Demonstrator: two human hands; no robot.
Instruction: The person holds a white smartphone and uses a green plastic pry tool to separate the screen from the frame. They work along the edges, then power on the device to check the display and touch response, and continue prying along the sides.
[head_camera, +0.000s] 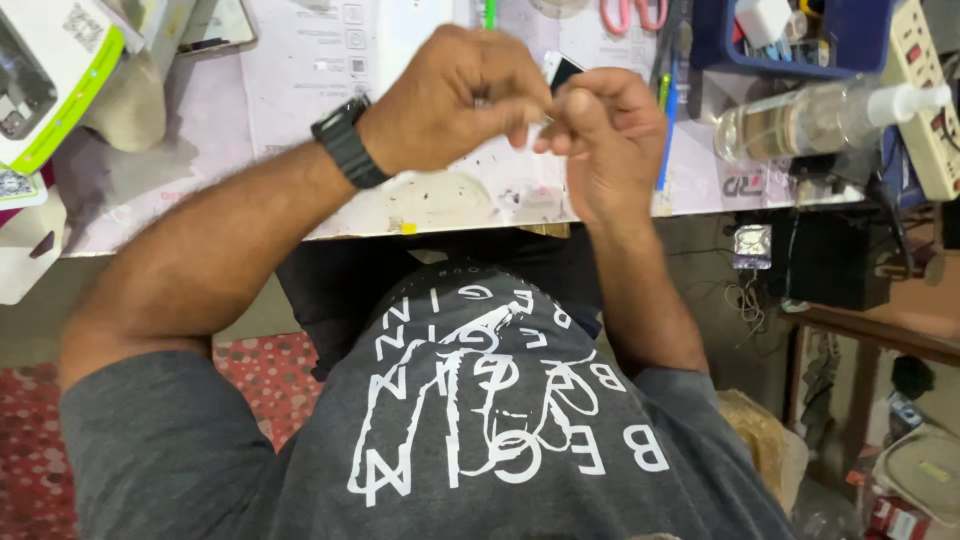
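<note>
**Working a small part over a cluttered bench**

Stretching across the top of the view, the pale worktable (300, 120) carries printed paper sheets and scattered tools. Below its edge sits the person's grey printed shirt (480, 420), filling the lower middle of the frame. A white and green box (50, 70) lies at the table's far left corner. On the other side a clear plastic spray bottle (810, 118) lies on its side, just beside a blue tray (850, 40) of small parts and a white power strip (935, 100).

Both hands meet above the table's middle. The left hand (455, 100), with a black wristwatch (348, 142) on its wrist, is curled, its fingers pressed together and bent toward the other hand. The right hand (605, 140) is likewise curled, its fingertips (548, 138) pinched close against those of the left. Whatever is held between them is too small and too hidden to tell. A small dark phone (562, 70) shows just behind the hands, partly covered by them. Pink-handled scissors (635, 14) lie beyond, at the table's top edge.
</note>
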